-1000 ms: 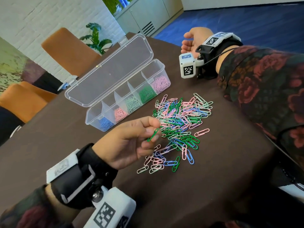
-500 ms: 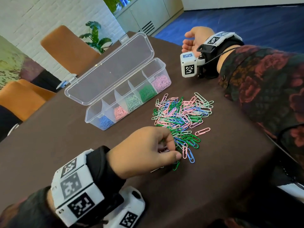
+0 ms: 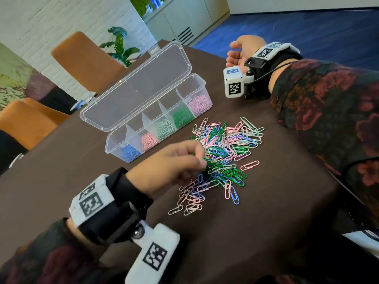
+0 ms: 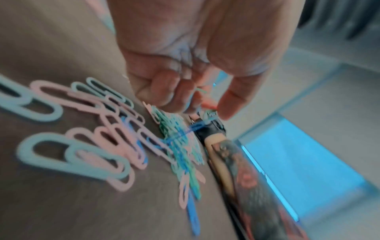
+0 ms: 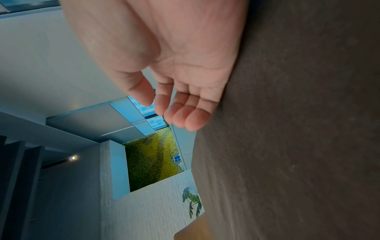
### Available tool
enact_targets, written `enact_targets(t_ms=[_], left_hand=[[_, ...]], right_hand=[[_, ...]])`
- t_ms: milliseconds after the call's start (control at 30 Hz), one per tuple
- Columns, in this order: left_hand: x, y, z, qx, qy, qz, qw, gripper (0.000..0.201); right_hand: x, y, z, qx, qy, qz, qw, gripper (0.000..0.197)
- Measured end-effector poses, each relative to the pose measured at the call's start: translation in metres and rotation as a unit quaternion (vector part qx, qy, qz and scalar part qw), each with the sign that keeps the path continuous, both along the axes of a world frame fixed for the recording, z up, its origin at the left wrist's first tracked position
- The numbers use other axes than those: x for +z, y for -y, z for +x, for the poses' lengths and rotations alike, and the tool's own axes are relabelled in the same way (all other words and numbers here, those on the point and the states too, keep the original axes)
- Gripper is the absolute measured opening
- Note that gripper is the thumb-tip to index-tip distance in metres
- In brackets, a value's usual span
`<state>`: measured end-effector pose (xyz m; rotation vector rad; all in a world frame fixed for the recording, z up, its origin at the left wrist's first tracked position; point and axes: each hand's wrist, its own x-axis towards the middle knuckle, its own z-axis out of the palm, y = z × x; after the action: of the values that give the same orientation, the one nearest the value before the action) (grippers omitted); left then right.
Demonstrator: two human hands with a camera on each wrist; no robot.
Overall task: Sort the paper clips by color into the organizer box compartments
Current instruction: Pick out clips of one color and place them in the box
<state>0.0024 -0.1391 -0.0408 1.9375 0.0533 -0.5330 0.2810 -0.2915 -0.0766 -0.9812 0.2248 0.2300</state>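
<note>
A mixed pile of paper clips (image 3: pixel 225 148) in pink, blue, light green and dark green lies on the dark table (image 3: pixel 266 222). Left of it stands the clear organizer box (image 3: pixel 111 149) with its lid (image 3: pixel 139 87) open. Its compartments hold blue, pink, light green, dark green and pale pink clips. My left hand (image 3: pixel 202 160) hovers at the pile's left edge with its fingers curled. In the blurred left wrist view that hand (image 4: pixel 205 104) pinches a green clip (image 4: pixel 202 91). My right hand (image 3: pixel 235 56) rests on its side at the table's far right, fingers relaxed (image 5: pixel 164 110), holding nothing.
Two orange chairs (image 3: pixel 86 62) and a potted plant (image 3: pixel 121 46) stand behind the box. One pink clip (image 3: pixel 250 165) lies apart at the pile's right. The table's edge runs along the right, close to my right sleeve (image 3: pixel 328 111).
My left hand, holding a green clip, dipped to the near part of the pile and has come back to its left edge. The right hand has stayed still.
</note>
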Motion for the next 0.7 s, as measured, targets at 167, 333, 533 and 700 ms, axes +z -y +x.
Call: enact_targets(t_ms=[167, 333, 533, 700], left_hand=[[-0.005, -0.023, 0.019, 0.093, -0.032, -0.238, 0.966, 0.031], [-0.012, -0.030, 0.023, 0.090, -0.050, -0.305, 0.947, 0.029], [-0.010, -0.030, 0.023, 0.142, -0.079, -0.375, 0.913, 0.028], [-0.007, -0.025, 0.020, 0.034, -0.025, -0.162, 0.986, 0.014]], right_hand=[[-0.001, -0.001, 0.000, -0.001, -0.001, 0.000, 1.000, 0.013], [-0.002, -0.001, 0.001, -0.006, 0.000, 0.002, 1.000, 0.013], [-0.001, -0.001, 0.001, -0.001, 0.000, -0.005, 1.000, 0.012], [-0.001, 0.000, 0.001, 0.000, 0.002, -0.004, 1.000, 0.010]])
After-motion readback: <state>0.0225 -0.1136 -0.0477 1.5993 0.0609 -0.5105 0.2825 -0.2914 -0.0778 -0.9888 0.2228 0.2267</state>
